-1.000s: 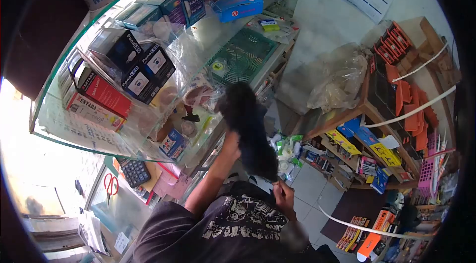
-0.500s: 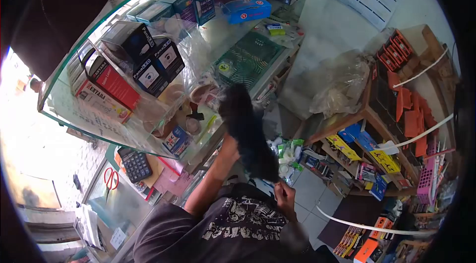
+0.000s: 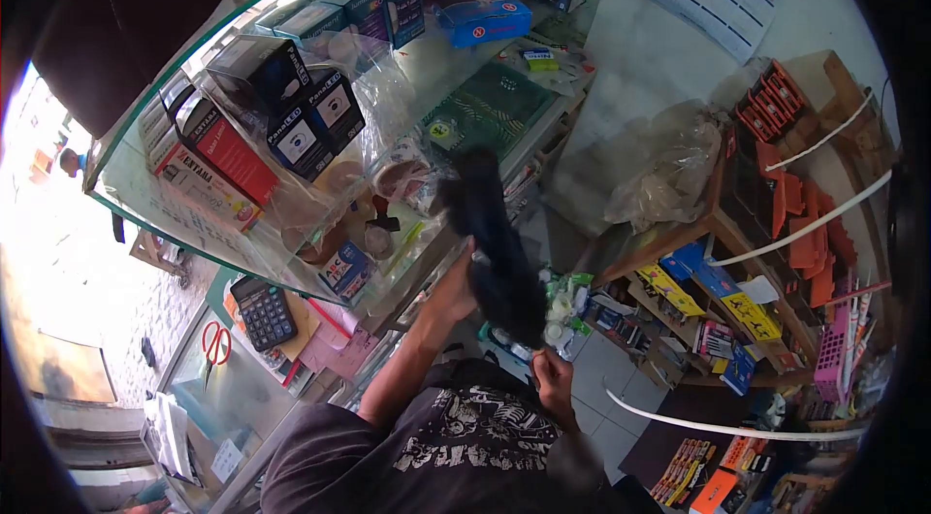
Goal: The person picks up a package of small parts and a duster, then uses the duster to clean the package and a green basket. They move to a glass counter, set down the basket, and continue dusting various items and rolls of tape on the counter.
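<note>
A long, dark, fluffy duster (image 3: 497, 267) slants across the middle of the view, slightly blurred, with its far end over the counter's near edge. My right hand (image 3: 553, 380) is closed around the narrow lower end of the duster, in front of my shirt. My left hand (image 3: 452, 289) is against the duster's left side. The duster hides most of that hand's fingers, so their grip does not show. Just beyond the duster lie a bundle in clear plastic (image 3: 407, 182) and a green patterned mat (image 3: 490, 116) on the glass counter (image 3: 427, 78).
Lamp boxes (image 3: 310, 121) and a blue box (image 3: 485, 21) stand on the counter. At left, a calculator (image 3: 264, 313) and red-handled scissors (image 3: 215, 351) lie on a lower glass case. Wooden shelves (image 3: 669, 257) with small boxes stand right; a white cord (image 3: 727, 432) curves across there.
The duster's far end has swung slightly right and tilts more steeply. My left hand has moved a little up and right along it. My right hand keeps its hold.
</note>
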Demonstrator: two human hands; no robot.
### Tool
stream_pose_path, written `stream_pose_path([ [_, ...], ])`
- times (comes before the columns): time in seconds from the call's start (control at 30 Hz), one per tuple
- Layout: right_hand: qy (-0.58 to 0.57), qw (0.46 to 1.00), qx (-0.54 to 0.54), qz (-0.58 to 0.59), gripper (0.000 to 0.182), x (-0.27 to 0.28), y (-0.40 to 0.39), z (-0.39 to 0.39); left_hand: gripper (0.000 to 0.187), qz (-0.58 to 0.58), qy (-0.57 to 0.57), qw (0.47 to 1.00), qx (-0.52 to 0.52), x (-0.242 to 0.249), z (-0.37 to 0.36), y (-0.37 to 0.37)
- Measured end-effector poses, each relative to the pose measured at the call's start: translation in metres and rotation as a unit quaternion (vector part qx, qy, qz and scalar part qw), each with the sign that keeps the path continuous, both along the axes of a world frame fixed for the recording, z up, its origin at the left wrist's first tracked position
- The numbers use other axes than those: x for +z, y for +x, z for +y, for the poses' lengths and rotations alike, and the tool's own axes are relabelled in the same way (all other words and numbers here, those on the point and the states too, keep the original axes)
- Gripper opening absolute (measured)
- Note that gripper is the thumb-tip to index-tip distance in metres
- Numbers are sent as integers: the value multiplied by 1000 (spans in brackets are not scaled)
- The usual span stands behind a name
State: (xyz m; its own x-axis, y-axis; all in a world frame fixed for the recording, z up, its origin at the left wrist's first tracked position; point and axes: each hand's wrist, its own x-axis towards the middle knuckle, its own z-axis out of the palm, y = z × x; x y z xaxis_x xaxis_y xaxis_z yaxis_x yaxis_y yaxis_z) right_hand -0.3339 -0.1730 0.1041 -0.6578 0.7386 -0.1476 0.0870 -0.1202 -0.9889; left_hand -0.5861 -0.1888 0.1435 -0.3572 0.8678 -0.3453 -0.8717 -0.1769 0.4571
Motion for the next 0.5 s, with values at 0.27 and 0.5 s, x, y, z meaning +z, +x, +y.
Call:
stream_pose_path([
  [0.27,-7,1000,-10,7,23,-11,-11,-8,63,77,27,996,-31,0,5,25],
  [0.5,80,997,-2,-7,25,-10,-1,-5,62,76,263,962,-9,-37,18,-13],
])
